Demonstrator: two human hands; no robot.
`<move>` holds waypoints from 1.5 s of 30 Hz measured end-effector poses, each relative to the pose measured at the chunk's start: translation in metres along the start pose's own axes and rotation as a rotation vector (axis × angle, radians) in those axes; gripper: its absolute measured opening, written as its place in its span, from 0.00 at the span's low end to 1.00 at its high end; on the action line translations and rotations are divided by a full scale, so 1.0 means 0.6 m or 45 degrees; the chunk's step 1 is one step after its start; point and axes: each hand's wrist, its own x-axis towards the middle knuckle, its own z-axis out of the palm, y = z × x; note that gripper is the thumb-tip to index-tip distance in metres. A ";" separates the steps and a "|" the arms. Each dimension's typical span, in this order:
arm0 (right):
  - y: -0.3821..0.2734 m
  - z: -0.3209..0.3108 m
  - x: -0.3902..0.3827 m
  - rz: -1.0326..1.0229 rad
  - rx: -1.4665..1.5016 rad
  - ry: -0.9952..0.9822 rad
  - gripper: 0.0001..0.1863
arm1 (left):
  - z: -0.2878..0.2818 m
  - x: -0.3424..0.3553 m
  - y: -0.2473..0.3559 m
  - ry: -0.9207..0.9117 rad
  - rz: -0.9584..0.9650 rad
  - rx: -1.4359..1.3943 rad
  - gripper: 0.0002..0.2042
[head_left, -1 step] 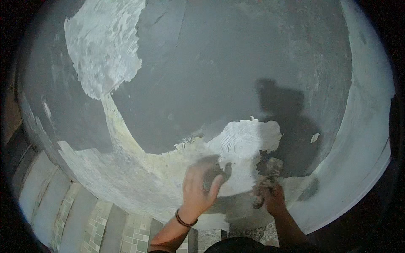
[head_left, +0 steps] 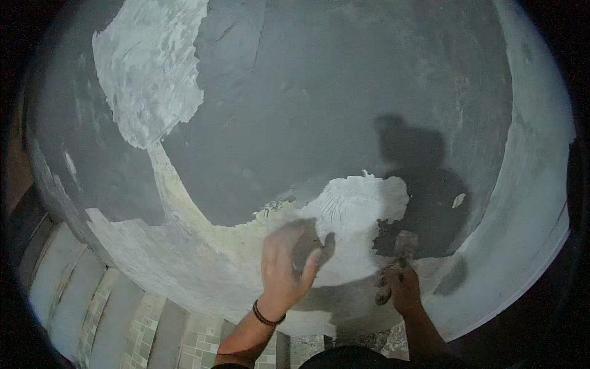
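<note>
My left hand point(head_left: 284, 265), with a dark bracelet point(head_left: 267, 315) at the wrist, lies on or just over the pale surface; its fingers are stretched and the thumb stands apart. It holds nothing. Beside it to the right, my right hand point(head_left: 404, 286) is closed around the handle of a putty knife. The flat, smeared blade of the putty knife point(head_left: 406, 242) points away from me over the dark area. Between my hands and beyond them lies a wet-looking white plaster patch point(head_left: 353, 200) with a ragged edge.
A large rounded grey surface point(head_left: 295, 111) fills most of the view. Another white plaster patch point(head_left: 150, 74) is at the far left, joined by a yellowish strip point(head_left: 178, 184). Steps with tiled faces point(head_left: 141, 329) descend at lower left. My shadow point(head_left: 424, 178) falls at right.
My left hand has shifted slightly left. My right hand and the putty knife have moved a little to the right.
</note>
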 end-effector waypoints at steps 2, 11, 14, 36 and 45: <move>0.005 -0.046 0.001 0.007 -0.070 0.146 0.14 | 0.002 0.040 -0.006 0.063 0.172 0.246 0.25; -0.016 -0.193 0.032 -0.378 -0.234 0.487 0.21 | 0.016 0.134 -0.032 0.184 0.448 0.657 0.29; -0.030 -0.206 0.040 -0.334 -0.254 0.535 0.16 | 0.017 0.136 -0.033 0.167 0.455 0.673 0.27; 0.073 -0.204 0.145 -0.197 -0.011 0.528 0.33 | 0.012 0.122 0.010 0.214 0.328 0.621 0.20; 0.134 -0.242 0.191 -0.339 0.012 0.329 0.33 | 0.032 0.090 -0.008 0.159 0.344 0.566 0.18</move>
